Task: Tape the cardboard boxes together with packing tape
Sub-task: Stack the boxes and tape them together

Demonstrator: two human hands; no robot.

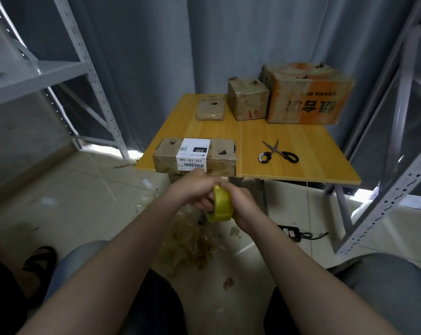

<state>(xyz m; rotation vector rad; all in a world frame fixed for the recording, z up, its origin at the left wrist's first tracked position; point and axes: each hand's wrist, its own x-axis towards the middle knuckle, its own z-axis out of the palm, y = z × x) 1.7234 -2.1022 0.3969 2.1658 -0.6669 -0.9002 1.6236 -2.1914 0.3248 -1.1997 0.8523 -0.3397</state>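
Observation:
A yellow roll of packing tape is held upright between both hands, just in front of the table's near edge. My left hand grips its left side with fingers over the top. My right hand holds its right side. Right behind the hands, a flat cardboard box with a white barcode label lies at the near left edge of the wooden table. Three more cardboard boxes stand at the back: a small flat one, a cube-shaped one and a large orange-printed one.
Black-handled scissors lie on the table's right half. Metal shelving stands at the left and the right. Tape scraps litter the tiled floor under the hands, and a black power adapter lies beside the table leg.

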